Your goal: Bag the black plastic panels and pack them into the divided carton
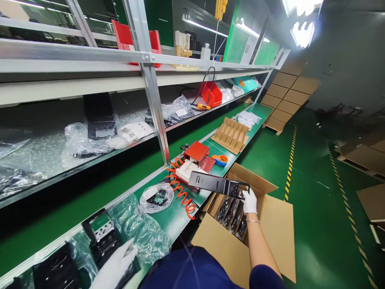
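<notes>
Right hand (pixel 250 202) fingers grip a black metal bracket (pixel 215 183) above the cardboard box (pixel 276 224); left hand (pixel 116 265) fingers close on a black part (pixel 104 237).

The white-gloved right hand (pixel 250 202) is being held out on an extended bare forearm, fingers clenched; the white-gloved left hand (pixel 116 265) is being kept low, fingers curled.

There are two hands in white gloves: the left hand (pixel 116 265) and the right hand (pixel 250 201). One long black metal part (pixel 215 184) is up in the air. One open cardboard box (pixel 270 224) sits by the table (pixel 177 214). One orange curly hose (pixel 180 188) lies there. One red block (pixel 196 152) and one roll of tape (pixel 220 160) sit there too. Two red bins, one (pixel 212 94) low and one (pixel 129 38) high, are on the shelves.
</notes>
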Available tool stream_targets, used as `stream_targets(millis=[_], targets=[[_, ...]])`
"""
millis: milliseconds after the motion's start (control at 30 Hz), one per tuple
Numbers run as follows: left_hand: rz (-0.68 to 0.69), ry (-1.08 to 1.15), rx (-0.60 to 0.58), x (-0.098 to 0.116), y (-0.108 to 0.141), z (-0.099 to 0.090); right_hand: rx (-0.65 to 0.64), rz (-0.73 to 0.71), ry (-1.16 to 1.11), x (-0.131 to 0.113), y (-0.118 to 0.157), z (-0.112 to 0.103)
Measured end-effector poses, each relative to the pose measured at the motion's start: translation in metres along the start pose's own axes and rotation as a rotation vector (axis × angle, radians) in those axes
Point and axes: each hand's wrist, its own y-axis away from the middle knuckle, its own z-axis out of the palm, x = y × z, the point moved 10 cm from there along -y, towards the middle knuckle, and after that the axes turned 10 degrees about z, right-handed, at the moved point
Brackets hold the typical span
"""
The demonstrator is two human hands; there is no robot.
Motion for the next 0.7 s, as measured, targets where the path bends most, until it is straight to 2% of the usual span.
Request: stream_targets(millis=[33,100,133,167,200,267,333,367,400,433,467,533,567,633,667,700], targets=[[-0.026,0.057,0.055,0.010,-0.001,-0.015,-0.038,-0.040,0.010,-0.024,0.001,0.006],[0.019,0.059,0.176,0.047,-0.004,-0.045,-0.149,-0.113,0.050,-0.075,0.010,0.032],[0.084,0.054,0.212,0.072,-0.006,-0.056,-0.232,-0.148,0.086,-0.101,0.019,0.054],[0.169,0.041,0.190,0.099,-0.009,-0.058,-0.375,-0.223,0.176,-0.128,0.035,0.088],[0.255,0.039,0.146,0.126,-0.012,-0.054,-0.513,-0.303,0.253,-0.152,0.056,0.123],[0.354,0.110,0.008,0.166,-0.015,-0.034,-0.773,-0.411,0.351,-0.187,0.106,0.194],[0.348,0.274,-0.204,0.186,-0.013,0.000,-0.990,-0.486,0.391,-0.206,0.159,0.257],[0.330,0.397,-0.231,0.191,-0.009,0.009,-1.092,-0.527,0.402,-0.210,0.186,0.282],[0.298,0.503,-0.206,0.190,-0.006,0.011,-1.169,-0.558,0.376,-0.212,0.211,0.300],[0.270,0.595,-0.129,0.187,-0.002,0.006,-1.216,-0.586,0.329,-0.213,0.235,0.312],[0.253,0.666,-0.010,0.180,0.002,-0.007,-1.234,-0.612,0.279,-0.210,0.256,0.317],[0.248,0.739,0.296,0.166,0.017,-0.047,-1.222,-0.657,0.215,-0.191,0.299,0.315],[0.261,0.764,0.461,0.160,0.028,-0.070,-1.213,-0.672,0.217,-0.174,0.321,0.311],[0.294,0.803,0.775,0.151,0.053,-0.113,-1.339,-0.734,0.352,-0.125,0.378,0.307],[0.297,0.810,0.906,0.148,0.066,-0.129,-1.425,-0.783,0.440,-0.099,0.408,0.305],[0.291,0.812,1.008,0.146,0.076,-0.142,-1.436,-0.795,0.487,-0.078,0.426,0.305]])
